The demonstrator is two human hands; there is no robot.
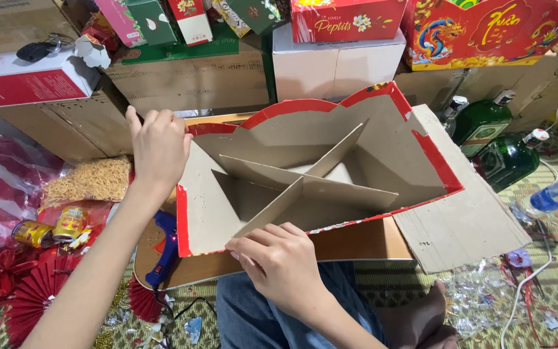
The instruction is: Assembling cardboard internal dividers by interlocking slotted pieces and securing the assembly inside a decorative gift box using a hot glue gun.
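Note:
A large open cardboard box [421, 139] with red outer edges lies tilted toward me, its brown inside split by crossed cardboard dividers [305, 184]. My left hand [159, 147] grips the box's upper left corner. At the near end of one divider, my right hand [279, 258] presses on the box's front wall, fingers bent. A blue hot glue gun [163, 252] lies just left of the box, under my left forearm.
A flat cardboard sheet [466, 220] lies under the box at right. Two green bottles [495, 139] and a plastic water bottle [553, 194] lie far right. Stacked boxes line the back. Small yellow cans [53, 227], a bag of shredded paper [88, 179] and red paper fans [33, 294] sit left.

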